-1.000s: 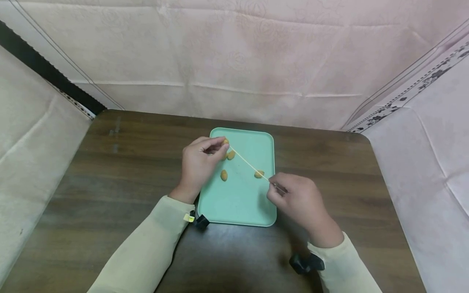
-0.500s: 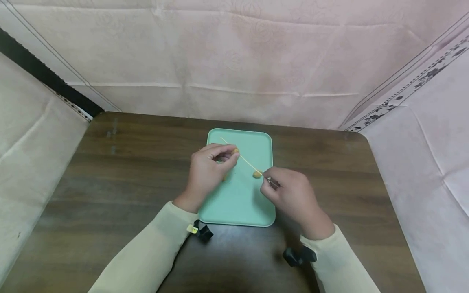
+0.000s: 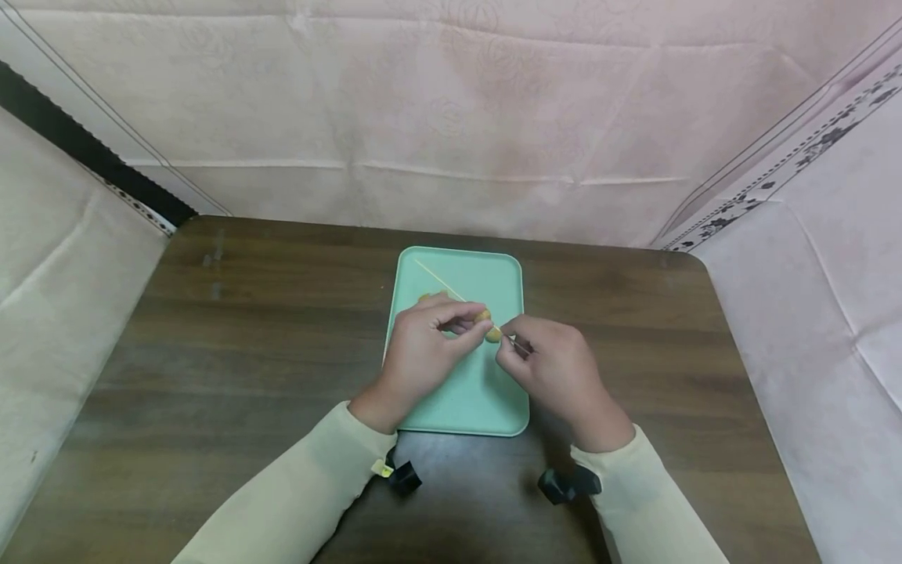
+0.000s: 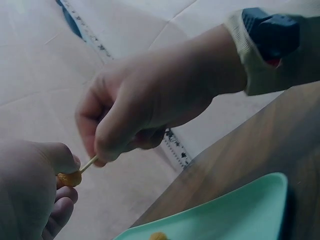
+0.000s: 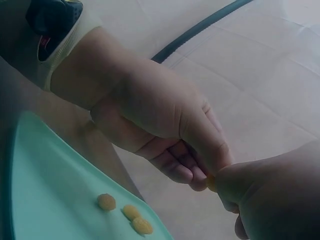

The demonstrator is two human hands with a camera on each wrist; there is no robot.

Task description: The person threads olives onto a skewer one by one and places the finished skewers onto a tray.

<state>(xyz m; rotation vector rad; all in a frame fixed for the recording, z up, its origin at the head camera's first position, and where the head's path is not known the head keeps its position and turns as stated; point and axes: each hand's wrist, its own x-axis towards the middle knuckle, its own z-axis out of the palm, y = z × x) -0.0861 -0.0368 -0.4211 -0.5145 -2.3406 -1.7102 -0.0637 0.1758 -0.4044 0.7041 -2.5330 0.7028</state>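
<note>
My left hand [image 3: 426,348] pinches a small yellow-brown oval piece [image 4: 70,178], wrinkled and perhaps dried fruit, between thumb and fingers. A thin pale skewer [image 3: 438,279] runs through that piece, its far end sticking out beyond the left hand in the head view. The skewer's near end is gripped by my right hand [image 3: 553,364], fingers curled round it and close to the piece. Below both hands lies a mint-green tray [image 3: 465,415]. One similar piece [image 3: 493,336] shows on it under the hands; several more [image 5: 106,202] appear in the right wrist view.
The tray rests on a dark brown wooden table [image 3: 268,337]. Pale cloth [image 3: 451,117] hangs behind the table and at both sides. A black camera [image 3: 405,478] is strapped at the left wrist and another camera [image 3: 560,486] at the right.
My left hand has slid the oval piece along the skewer, rightward and nearer to me, from the far tip to beside my right hand. The right hand has shifted slightly left.
</note>
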